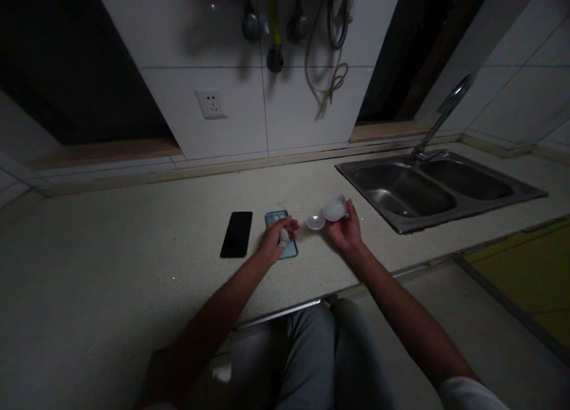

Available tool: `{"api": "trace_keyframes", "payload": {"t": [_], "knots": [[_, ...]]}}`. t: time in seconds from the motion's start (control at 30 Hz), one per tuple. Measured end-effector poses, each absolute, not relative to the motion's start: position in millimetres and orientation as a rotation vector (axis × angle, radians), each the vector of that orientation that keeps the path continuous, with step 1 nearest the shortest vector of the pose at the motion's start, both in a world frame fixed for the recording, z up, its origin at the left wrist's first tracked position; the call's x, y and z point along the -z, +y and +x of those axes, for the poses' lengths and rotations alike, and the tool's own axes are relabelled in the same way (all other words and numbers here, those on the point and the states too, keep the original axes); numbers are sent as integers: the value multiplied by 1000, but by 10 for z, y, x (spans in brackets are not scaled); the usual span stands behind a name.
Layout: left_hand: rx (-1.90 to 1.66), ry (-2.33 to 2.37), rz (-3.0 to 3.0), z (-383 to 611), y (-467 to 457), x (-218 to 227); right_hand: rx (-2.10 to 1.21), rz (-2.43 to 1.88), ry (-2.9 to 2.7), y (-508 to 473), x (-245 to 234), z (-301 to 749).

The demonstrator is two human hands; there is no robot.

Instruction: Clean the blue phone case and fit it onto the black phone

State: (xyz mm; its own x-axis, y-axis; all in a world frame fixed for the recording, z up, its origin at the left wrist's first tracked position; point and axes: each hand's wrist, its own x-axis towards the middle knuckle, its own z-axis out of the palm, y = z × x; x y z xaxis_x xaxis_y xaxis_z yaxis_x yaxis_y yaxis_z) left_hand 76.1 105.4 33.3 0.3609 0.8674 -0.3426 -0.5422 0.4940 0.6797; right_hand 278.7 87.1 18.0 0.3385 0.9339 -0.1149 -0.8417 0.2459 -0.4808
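My right hand [346,231] grips a small translucent white container [335,209], tilted above the counter. Beside its left edge is a round, shallow, clear lid [315,221]; whether the two are joined I cannot tell. My left hand [272,239] is curled around a small white wad [284,238] that looks like tissue or cloth. It hovers over or rests on a blue phone case [289,251], partly hiding it. To the left of the case, a black smartphone [237,235] lies flat with its screen dark.
The pale speckled counter [133,238] runs along a tiled wall. A steel double sink [401,190] with a tall faucet [440,119] is set in at the right. A wall socket [211,103] and hanging hoses [332,18] are at the back. The room is dim.
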Motion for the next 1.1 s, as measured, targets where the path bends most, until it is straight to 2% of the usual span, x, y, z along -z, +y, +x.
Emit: {"api": "trace_keyframes", "payload": {"t": [0.13, 0.4, 0.87, 1.1], "knots": [[-889, 674, 477, 775, 998, -338, -1144, -614, -341, 869, -153, 2700], [-915, 690, 439, 785, 1010, -296, -604, -1203, -898, 772, 0, 2613], [-956, 628, 549, 778, 887, -232, -249, -1183, -1453, 630, -55, 2566], [-939, 591, 611, 735, 911, -358, -310, -1224, -1153, 719, 10, 2628]]}}
